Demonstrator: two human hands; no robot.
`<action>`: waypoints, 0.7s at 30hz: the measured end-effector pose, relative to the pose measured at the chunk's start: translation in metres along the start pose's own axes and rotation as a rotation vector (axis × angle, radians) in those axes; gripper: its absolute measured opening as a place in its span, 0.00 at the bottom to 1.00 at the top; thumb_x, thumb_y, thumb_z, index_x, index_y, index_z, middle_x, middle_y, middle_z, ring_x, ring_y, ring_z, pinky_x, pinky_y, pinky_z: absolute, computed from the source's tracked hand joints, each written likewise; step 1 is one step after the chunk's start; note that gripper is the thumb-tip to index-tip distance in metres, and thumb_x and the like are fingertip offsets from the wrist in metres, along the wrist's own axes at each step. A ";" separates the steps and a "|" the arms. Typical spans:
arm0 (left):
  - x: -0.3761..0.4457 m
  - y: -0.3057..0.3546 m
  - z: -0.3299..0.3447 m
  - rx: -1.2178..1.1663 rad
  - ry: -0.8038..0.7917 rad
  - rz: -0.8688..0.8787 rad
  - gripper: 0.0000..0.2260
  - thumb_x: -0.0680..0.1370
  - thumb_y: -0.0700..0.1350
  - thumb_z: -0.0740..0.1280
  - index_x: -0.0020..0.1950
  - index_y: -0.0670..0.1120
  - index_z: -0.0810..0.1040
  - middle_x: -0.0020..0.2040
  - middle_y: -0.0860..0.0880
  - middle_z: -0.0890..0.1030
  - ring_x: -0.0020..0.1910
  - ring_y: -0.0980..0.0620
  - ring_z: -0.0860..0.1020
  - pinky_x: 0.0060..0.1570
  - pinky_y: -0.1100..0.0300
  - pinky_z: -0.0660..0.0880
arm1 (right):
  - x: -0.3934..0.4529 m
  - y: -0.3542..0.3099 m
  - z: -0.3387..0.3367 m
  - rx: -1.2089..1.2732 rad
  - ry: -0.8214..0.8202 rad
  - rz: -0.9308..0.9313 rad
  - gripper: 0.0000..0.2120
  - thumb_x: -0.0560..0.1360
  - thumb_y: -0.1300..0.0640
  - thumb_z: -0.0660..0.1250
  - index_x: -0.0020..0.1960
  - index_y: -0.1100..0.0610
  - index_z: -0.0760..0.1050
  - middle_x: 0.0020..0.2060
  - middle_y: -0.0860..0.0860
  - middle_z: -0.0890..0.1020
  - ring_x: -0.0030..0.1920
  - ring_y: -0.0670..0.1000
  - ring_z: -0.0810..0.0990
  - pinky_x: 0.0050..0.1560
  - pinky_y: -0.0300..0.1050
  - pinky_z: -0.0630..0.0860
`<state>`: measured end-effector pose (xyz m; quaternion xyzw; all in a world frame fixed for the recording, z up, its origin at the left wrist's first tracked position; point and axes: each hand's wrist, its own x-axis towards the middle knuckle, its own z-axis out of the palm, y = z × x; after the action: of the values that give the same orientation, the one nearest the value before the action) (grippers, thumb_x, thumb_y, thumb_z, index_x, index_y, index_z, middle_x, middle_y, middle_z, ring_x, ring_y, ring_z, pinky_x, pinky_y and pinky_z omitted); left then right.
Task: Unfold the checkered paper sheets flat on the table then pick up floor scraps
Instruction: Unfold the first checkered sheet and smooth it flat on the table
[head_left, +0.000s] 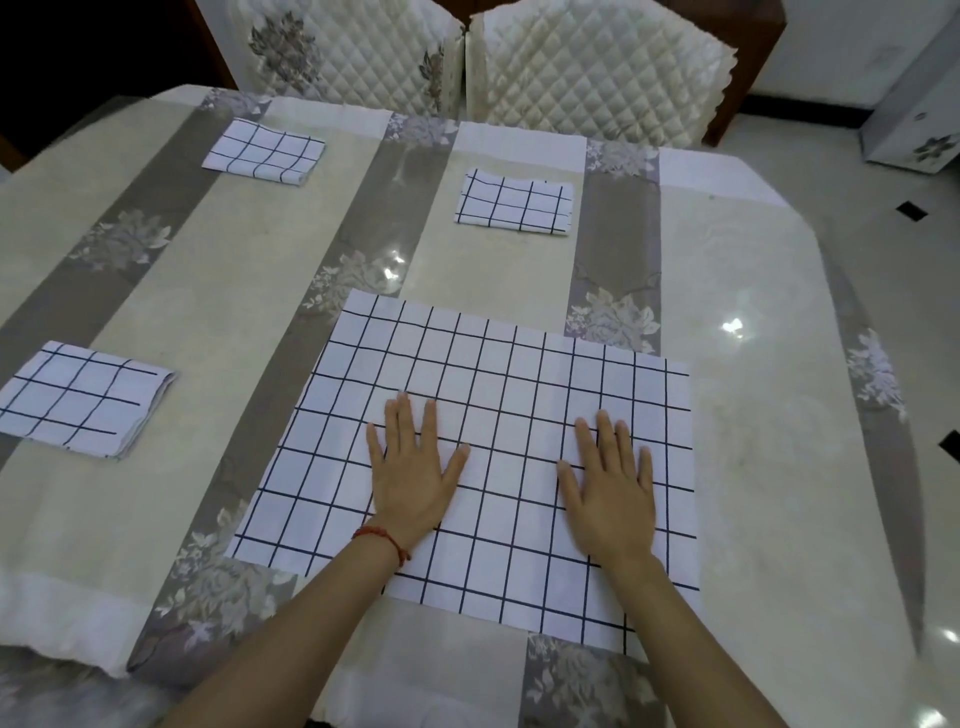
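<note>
Head view looks down over the table, and it fills nearly everything, draped in a cream cloth with grey floral bands under a glossy clear cover. Beyond its far edge stand two chairs with quilted cream covers, side by side. Off to the right, shiny pale floor with small dark inlays.

Now the big one: the unfolded checkered sheet, white with dark grid lines, spread flat on the near half of the table, slightly right of centre. Both hands are on it, palms down, fingers stretched out flat, gripping nothing. Left hand presses the sheet's middle-left, with a red string bracelet at the wrist; right hand presses beside it to the right, the two apart.

Three smaller sheets are still folded: the near-left folded sheet by the table's left edge, the far-left folded sheet up toward the chairs, and the far-middle folded sheet straight beyond the open one. All three lie well apart from each other.
</note>
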<state>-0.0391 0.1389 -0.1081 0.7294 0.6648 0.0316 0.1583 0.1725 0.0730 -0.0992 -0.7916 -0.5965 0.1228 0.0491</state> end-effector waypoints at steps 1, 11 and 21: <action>0.004 0.009 -0.001 -0.020 0.007 -0.060 0.33 0.76 0.65 0.42 0.75 0.49 0.41 0.75 0.45 0.36 0.75 0.44 0.36 0.72 0.44 0.34 | 0.000 -0.002 0.000 -0.003 -0.003 0.002 0.27 0.79 0.42 0.46 0.73 0.44 0.38 0.74 0.44 0.39 0.73 0.44 0.35 0.73 0.47 0.32; 0.052 0.037 0.002 0.167 -0.051 0.470 0.27 0.79 0.61 0.46 0.75 0.56 0.44 0.78 0.53 0.45 0.77 0.50 0.42 0.72 0.48 0.35 | 0.000 -0.001 0.000 0.009 0.015 -0.007 0.27 0.79 0.42 0.46 0.74 0.45 0.39 0.73 0.43 0.38 0.73 0.44 0.36 0.74 0.48 0.33; 0.012 -0.013 -0.009 0.064 0.064 0.216 0.29 0.77 0.63 0.44 0.76 0.52 0.46 0.76 0.48 0.41 0.76 0.46 0.41 0.71 0.45 0.36 | -0.001 -0.001 -0.003 0.018 0.004 -0.003 0.27 0.79 0.43 0.47 0.74 0.46 0.41 0.74 0.44 0.40 0.74 0.45 0.38 0.74 0.48 0.34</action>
<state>-0.0527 0.1530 -0.1054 0.8000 0.5877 0.0507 0.1094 0.1722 0.0724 -0.0960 -0.7905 -0.5965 0.1265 0.0576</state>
